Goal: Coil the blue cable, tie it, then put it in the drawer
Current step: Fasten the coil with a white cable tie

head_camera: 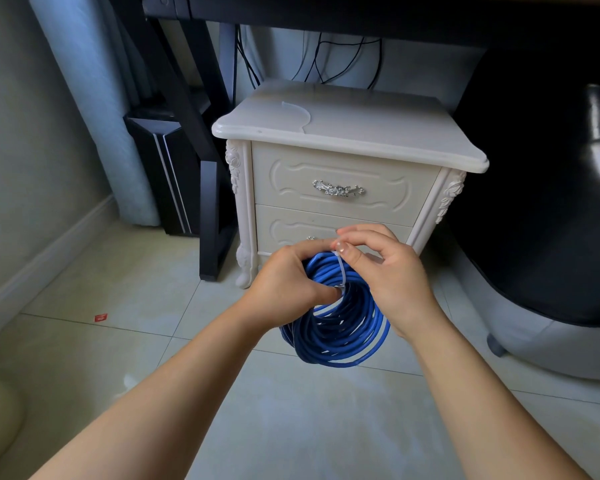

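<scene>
We see blue cable [340, 322] coiled, held in air at 6 o'clock of nightstand [347, 133]. Our left hand [284, 282] grips coil's 10 o'clock side, fingers curled round strands. Our right hand [392, 271] pinches white tie [342, 271] at coil's 12 o'clock. Top drawer [291, 174] closed.

Coiled blue cable [343, 327] in left hand [284, 282], white tie [342, 271] in right hand [388, 271]

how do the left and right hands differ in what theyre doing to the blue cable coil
The left hand wraps round the blue cable coil and carries it; the right hand only pinches the end of the white tie above it. The left hand's thumb reaches inside the ring; the right hand sits outside, at the upper right. Both are raised in front of the white nightstand.
</scene>
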Demonstrator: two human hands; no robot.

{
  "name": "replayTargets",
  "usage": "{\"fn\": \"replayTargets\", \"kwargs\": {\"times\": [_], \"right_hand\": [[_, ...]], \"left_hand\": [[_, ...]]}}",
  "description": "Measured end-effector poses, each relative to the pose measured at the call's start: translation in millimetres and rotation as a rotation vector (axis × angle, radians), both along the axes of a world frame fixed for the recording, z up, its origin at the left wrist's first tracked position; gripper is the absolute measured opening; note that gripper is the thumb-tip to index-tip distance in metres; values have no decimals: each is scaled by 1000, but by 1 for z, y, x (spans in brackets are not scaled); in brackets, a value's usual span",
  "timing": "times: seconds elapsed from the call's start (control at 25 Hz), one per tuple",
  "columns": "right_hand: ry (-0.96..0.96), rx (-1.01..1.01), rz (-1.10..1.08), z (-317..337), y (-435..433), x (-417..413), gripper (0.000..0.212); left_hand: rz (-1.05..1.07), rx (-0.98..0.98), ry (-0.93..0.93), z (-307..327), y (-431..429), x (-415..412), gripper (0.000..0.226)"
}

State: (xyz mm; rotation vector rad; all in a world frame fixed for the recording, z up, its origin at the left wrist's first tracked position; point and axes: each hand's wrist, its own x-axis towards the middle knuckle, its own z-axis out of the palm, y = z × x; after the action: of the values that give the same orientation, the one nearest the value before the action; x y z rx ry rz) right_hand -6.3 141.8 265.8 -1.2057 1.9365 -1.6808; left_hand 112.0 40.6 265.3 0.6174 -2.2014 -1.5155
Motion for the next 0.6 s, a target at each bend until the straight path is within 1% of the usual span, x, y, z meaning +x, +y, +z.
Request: {"fn": "replayTargets", "kwargs": {"times": [0.16, 0.32, 0.4, 0.44, 0.48, 0.52, 0.56, 0.6], "right_hand": [[-50, -102, 42, -6, -2, -2, 18], [-89, -150, 78, -4, -3, 0, 18], [-62, -129, 58, 1, -3, -1, 19], [-59, -78, 24, 3, -2, -4, 24], [-89, 5, -23, 4, 0, -9, 39], [-162, 117, -71, 3, 3, -12, 62], [-275, 237, -103, 0, 6, -14, 86], [-411, 332, -98, -4, 9, -12, 104]], "left_hand": [[7, 67, 3, 3, 0, 0, 55], [10, 115, 20, 3, -2, 1, 54], [50, 176, 48, 1, -4, 1, 55], [90, 223, 80, 0, -7, 1, 55], [139, 272, 122, -1, -11, 1, 55], [189, 318, 172, -2, -15, 2, 55], [235, 363, 226, -2, -20, 2, 54], [278, 409, 281, -3, -25, 2, 53]]}}
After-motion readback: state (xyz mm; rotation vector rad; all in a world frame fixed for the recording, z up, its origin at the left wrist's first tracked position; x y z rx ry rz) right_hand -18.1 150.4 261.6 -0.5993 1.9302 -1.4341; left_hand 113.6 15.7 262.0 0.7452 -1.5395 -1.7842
